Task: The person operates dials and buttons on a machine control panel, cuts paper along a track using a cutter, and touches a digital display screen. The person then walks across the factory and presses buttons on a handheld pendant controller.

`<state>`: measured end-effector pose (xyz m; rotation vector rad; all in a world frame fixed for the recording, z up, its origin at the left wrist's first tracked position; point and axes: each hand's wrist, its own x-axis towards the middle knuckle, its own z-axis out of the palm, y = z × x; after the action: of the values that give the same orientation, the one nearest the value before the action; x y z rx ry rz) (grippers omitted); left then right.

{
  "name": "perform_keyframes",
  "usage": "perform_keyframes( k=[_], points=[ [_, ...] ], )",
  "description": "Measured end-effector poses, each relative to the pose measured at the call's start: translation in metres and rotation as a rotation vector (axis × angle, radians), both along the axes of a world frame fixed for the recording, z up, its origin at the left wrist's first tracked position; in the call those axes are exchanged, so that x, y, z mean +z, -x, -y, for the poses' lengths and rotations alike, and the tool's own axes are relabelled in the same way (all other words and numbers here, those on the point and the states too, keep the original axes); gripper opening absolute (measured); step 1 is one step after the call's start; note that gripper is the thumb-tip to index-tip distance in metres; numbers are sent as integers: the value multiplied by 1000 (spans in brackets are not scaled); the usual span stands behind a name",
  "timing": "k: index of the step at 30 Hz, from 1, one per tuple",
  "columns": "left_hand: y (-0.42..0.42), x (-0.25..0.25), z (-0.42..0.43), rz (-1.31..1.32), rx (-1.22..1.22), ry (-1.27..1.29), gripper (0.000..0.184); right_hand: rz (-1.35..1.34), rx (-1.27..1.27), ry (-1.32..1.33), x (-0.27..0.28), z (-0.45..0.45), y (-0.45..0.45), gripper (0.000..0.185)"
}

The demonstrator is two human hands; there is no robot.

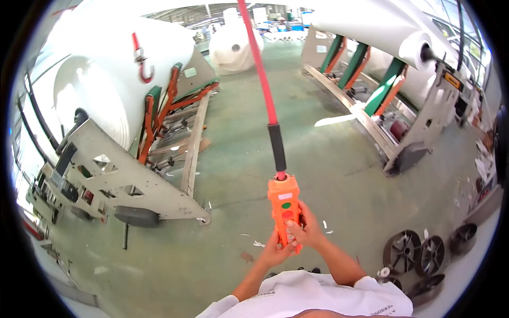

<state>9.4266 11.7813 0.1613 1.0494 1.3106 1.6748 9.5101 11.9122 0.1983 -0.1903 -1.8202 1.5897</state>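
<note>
An orange pendant controller (284, 200) with a green button and a red button hangs from a red cable (262, 74) with a black sleeve. Both hands hold it. My left hand (277, 251) is wrapped round its lower end from the left. My right hand (307, 228) grips its right side, with the thumb over the lower buttons. At the upper left, a red hook (144, 71) hangs in front of a large white roll (90, 90).
Grey machine frames stand at left (127, 177) and right (432, 114), with orange and green arms. Another white roll (366, 21) lies at upper right and a wrapped roll (236, 49) at the back. Black spoked reels (403, 252) are at lower right. Wooden beams run along the green floor.
</note>
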Motion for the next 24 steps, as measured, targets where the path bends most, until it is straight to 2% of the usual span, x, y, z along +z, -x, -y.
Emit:
perform_keyframes(
  k=[5, 11, 14, 17, 24],
  points=[
    [0, 10, 6, -46, 8, 108, 54, 33, 39, 40, 8, 1, -3, 61],
    [-1, -2, 4, 38, -7, 9, 59, -86, 18, 22, -2, 1, 4, 63],
    [-1, -2, 5, 76, -35, 45, 61, -55, 33, 58, 5, 5, 1, 61],
    [-5, 8, 6, 25, 16, -25, 64, -74, 9, 59, 4, 7, 1, 58],
    [0, -1, 10, -83, 22, -3, 63, -128, 50, 77, 11, 12, 6, 55]
  ],
)
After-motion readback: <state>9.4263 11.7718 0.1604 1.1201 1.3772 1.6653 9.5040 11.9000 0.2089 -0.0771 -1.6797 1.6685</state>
